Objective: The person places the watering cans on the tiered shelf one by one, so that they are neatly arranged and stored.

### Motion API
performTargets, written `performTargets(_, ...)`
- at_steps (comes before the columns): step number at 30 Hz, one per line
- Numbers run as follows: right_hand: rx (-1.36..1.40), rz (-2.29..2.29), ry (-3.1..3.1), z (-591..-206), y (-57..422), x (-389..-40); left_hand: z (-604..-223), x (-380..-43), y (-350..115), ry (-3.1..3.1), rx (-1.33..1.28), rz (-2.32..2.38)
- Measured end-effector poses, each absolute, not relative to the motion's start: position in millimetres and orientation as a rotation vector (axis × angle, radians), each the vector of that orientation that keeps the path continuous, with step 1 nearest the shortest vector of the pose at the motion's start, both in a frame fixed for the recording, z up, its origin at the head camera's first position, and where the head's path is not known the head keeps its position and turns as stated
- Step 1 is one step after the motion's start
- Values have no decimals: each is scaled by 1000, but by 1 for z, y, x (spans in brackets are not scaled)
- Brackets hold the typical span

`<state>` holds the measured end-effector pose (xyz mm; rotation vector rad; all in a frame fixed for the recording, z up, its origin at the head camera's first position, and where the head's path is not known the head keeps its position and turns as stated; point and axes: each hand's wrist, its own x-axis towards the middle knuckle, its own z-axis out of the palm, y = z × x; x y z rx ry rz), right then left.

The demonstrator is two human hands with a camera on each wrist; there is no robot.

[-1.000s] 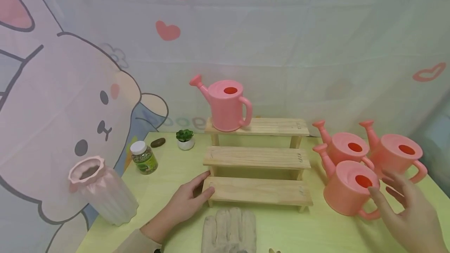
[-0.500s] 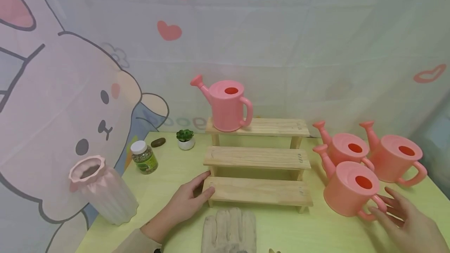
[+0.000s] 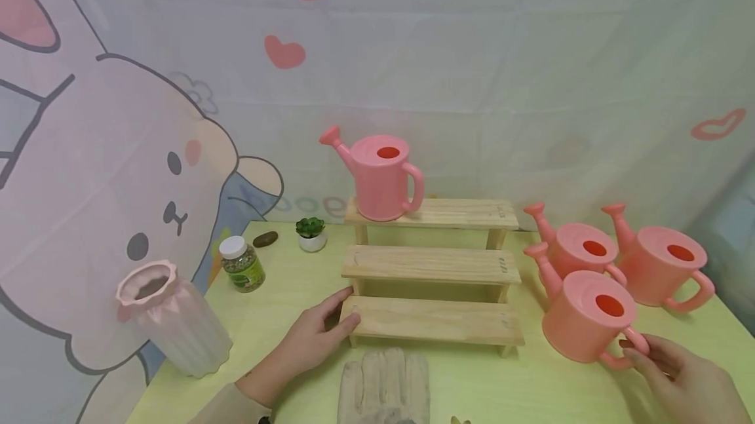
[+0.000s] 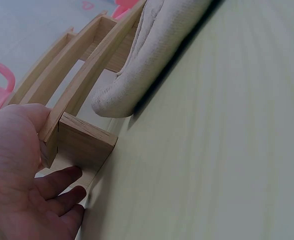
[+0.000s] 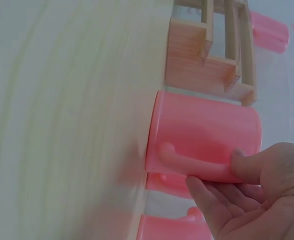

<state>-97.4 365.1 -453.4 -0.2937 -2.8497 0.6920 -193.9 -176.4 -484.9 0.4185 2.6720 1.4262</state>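
Pink ribbed plastic stood at the far left: a vase point(image 3: 171, 319) at the table point(image 3: 283, 280) edge, and behind it a white-capped jar point(image 3: 240, 264), a dark pebble point(image 3: 265, 238) and a little potted plant point(image 3: 310, 233). Next along, the left hand point(image 3: 309, 342) lay flat on the table, fingers straight and relaxed, fingertips point(image 3: 348, 322) against the left end of the lowest step of the wooden stand point(image 3: 433, 267). The left wrist view had the thumb on top of that plank's end and the fingers point(image 4: 62, 187) stretched beneath it beside the leg, nothing gripped. Just in front of the stand a grey-beige work glove point(image 3: 385, 388) lay flat, fingers pointing at the bottom step. Up top, one pink watering can point(image 3: 377, 172) stood upright on the left end of the highest step, spout to the left. Moving right, three more pink cans sat on the table beside the stand, two at the back point(image 3: 580, 250) point(image 3: 663, 267) and the front watering can point(image 3: 586, 322) nearest. The right hand point(image 3: 687, 381) had reached that one: thumb pressed onto the handle point(image 5: 197, 167), fingers point(image 5: 212, 205) curling loosely under it. The can itself was upright on the table, just right of the bottom step.
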Motion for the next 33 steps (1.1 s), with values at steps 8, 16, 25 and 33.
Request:
performTargets(8, -475, 736, -2875, -451, 359, -98, -486, -195, -177, 2680, 419, 1418)
performTargets(16, -451, 647, -2766, -446, 361, -96, -486, -194, -176, 2709, 420, 1402)
performTargets(25, -383, 980, -2410, -433, 353, -96, -483, -196, -176, 2671, 435, 1416)
performTargets(33, -55, 1175, -2104, -400, 344, -109, -485, -194, -176, 2682, 409, 1416)
